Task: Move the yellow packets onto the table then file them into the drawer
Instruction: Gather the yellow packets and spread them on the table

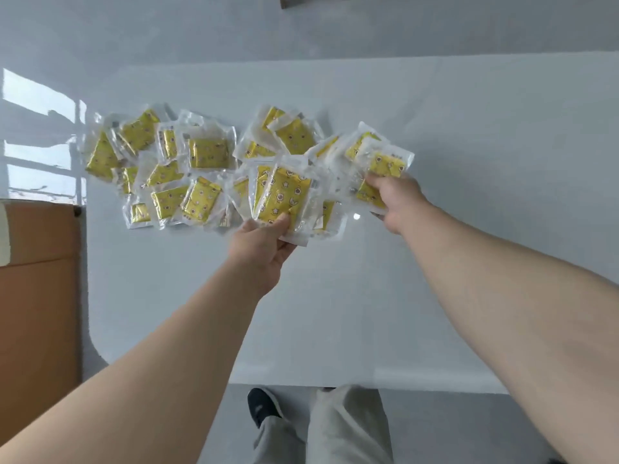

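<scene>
Head view: your left hand (264, 241) pinches a flat yellow packet (284, 195), thumb on top of its near edge and fingers curled beneath. It is a glossy yellow pouch printed with small stars and round faces, sealed in a clear plastic sleeve. Your right hand (397, 199) has its fingers closed round a small bunch of the same packets (388, 165), which fan out beyond the knuckles.

The rest of the yellow packets (207, 152) lie spread on the table beyond and to the left of your left fingertips, with a few between your two hands. They overlap and tilt every way. There are more than twenty; the overlap prevents an exact count, and I cannot tell how many your right fingers hold.

The surface is a glossy white table (335, 313) with rounded corners. One brown cardboard box (37, 279) stands just beside its edge, well to the left of your left hand. The grey floor (201, 28) reflects a window's light (37, 95). Below your wrists show light grey trousers (348, 426) and one dark shoe (263, 405).
</scene>
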### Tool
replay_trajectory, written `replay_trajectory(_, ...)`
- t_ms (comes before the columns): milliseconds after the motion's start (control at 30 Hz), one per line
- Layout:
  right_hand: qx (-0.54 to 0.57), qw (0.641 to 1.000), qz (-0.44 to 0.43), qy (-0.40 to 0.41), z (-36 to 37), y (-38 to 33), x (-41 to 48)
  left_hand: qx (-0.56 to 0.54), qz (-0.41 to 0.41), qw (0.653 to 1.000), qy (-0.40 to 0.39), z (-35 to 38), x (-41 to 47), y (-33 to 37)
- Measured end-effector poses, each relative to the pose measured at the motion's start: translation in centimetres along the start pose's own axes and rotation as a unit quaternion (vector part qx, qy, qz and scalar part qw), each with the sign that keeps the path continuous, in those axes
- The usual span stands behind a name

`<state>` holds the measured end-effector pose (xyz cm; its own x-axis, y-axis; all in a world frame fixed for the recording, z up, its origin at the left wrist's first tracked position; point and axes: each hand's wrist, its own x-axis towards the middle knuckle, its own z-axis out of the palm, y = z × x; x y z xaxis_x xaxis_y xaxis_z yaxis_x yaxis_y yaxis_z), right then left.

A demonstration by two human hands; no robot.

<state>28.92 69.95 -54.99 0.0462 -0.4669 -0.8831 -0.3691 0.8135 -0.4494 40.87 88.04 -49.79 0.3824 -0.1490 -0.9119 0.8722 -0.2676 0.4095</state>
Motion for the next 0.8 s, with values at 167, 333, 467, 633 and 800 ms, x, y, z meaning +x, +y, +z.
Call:
replay_trajectory(167, -0.071, 0.997, -0.028, -0.002, 3.0, -1.5, 5.9, -0.02, -0.013, 0.999, -0.024, 1.4, 4.6, -1.4)
replay_trajectory(333, -0.286, 0.949, -0.113, 0.072, 4.2, -3.1, 8.3, -0.01, -0.035, 0.999, -0.006, 3.1, 7.4, -2.9)
replay_trajectory(467, -0.396, 0.908, -0.086, 0.104, 3.6, -3.2, 8.7, 0.049, -0.042, 0.996, 0.064, 4.7, 8.7, -4.3)
replay_trajectory(633, -0.387, 0.916, -0.059, 0.087, 2.0, -3.0, 9.2, 0.149, -0.034, 0.974, 0.164, 5.6, 10.1, -5.0)
replay_trajectory(800, -0.408, 0.906, -0.089, 0.07, 0.4, -1.9, 8.9, 0.276, 0.009, 0.939, 0.204, 6.0, 10.8, -5.2)
